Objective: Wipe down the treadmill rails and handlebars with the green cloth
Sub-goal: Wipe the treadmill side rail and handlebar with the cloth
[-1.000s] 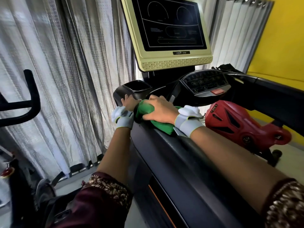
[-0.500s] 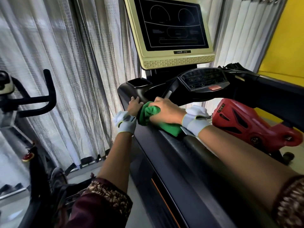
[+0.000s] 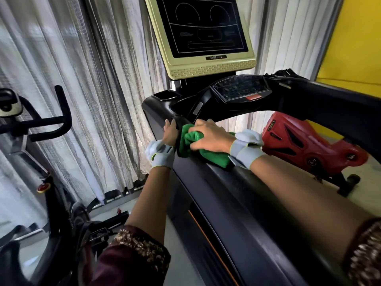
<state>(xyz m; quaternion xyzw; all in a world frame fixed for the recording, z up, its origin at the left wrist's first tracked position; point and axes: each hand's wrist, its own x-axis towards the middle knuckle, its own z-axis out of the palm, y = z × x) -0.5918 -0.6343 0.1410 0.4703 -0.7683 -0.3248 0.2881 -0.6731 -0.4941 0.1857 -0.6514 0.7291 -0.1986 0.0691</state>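
A green cloth [image 3: 203,152] lies bunched on the black left rail [image 3: 233,195] of the treadmill, near where the rail meets the console. My right hand [image 3: 208,137] lies on top of the cloth with its fingers curled into the folds, pressing it onto the rail. My left hand [image 3: 170,132] rests on the outer side of the rail just left of the cloth, fingers wrapped over the edge. Both wrists carry grey-white bands. The far handlebar [image 3: 329,96] curves off to the right.
The treadmill's screen [image 3: 203,27] and button panel [image 3: 241,89] stand ahead, with a cup holder [image 3: 165,95] at the left. A red machine [image 3: 305,143] sits beyond the rail. An exercise bike [image 3: 41,124] stands at the left before grey curtains [image 3: 92,79].
The view has swung and pulled back, bringing the exercise bike into sight. My right hand and the cloth have slid slightly back along the rail from the console; the left hand stays beside them.
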